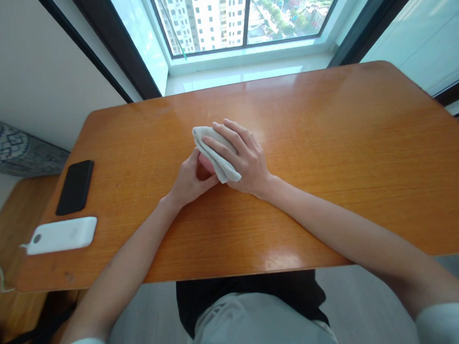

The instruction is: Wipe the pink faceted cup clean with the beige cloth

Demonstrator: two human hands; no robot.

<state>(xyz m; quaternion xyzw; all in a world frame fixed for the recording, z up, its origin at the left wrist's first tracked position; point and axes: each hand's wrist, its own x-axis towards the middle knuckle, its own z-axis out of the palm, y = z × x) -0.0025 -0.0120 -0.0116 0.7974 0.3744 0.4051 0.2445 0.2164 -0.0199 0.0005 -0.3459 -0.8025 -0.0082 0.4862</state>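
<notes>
Over the middle of the wooden table point(332, 185), my left hand point(193, 179) grips a pink object point(205, 165) with thumb and fingers around it. Only a small pink, rounded part of it shows, so its kind is hidden. A folded light grey cloth point(216, 154) covers its top and right side. My right hand point(248, 157) presses this cloth against the pink object, fingers laid over the cloth and bent around it. Both hands are close together, with the cloth between them.
A black phone point(75, 187) lies at the table's left side. In front of it is a white device point(63, 235) with a cable at its left end. A patterned grey fabric item point(19, 142) stands beyond the left edge. A window point(242, 19) is behind the table.
</notes>
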